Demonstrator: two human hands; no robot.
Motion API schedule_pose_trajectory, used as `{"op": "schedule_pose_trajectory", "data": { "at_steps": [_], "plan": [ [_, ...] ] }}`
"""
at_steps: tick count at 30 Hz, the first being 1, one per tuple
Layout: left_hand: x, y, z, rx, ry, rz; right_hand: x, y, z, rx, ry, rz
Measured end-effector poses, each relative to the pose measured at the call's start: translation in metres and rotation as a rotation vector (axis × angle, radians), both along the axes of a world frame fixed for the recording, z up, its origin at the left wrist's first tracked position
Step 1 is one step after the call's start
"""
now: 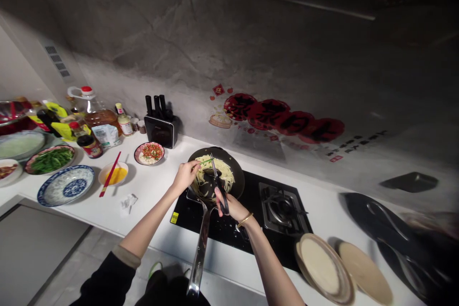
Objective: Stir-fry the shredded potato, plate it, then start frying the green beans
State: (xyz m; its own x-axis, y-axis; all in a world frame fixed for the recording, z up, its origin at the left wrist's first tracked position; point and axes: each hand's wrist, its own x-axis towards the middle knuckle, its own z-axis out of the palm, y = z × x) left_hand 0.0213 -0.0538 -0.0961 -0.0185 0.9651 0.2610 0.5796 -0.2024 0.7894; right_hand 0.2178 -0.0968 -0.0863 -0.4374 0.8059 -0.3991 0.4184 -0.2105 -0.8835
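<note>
My left hand (185, 175) pinches a green stem (206, 161) over the pan (238, 179); my right hand (233, 208) grips scissors (224, 199). Snipping needs care.

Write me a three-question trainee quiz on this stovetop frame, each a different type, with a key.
1. What does the right hand hold above the pan?
A) a ladle
B) scissors
C) a knife

2. True or false: the chopsticks rest across the bowl of yellow liquid.

3. Fill in: the cap on the large jug is ____.

Key: 1 B; 2 true; 3 red.
</note>
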Motion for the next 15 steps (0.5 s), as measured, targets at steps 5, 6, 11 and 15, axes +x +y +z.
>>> {"op": "schedule_pose_trajectory", "data": {
  "at_steps": [5, 6, 11, 15],
  "plan": [
    [-0.0017, 0.0013, -0.0041, -0.008, -0.006, -0.004, 0.0044, -0.0001, -0.0044, 0.017, 0.008, 0.003],
    [-0.0016, 0.0012, -0.005, -0.011, -0.007, -0.004, 0.0046, -0.0003, -0.005, 0.027, 0.019, -0.002],
    [-0.0005, 0.0001, -0.0064, -0.026, -0.021, 0.01, 0.0038, -0.0003, -0.007, 0.06, 0.035, -0.071],
    [-0.0012, -0.0004, -0.0049, -0.022, -0.059, 0.037, 0.0052, -0.0007, -0.0081, -0.003, 0.023, -0.088]
  ]
}}
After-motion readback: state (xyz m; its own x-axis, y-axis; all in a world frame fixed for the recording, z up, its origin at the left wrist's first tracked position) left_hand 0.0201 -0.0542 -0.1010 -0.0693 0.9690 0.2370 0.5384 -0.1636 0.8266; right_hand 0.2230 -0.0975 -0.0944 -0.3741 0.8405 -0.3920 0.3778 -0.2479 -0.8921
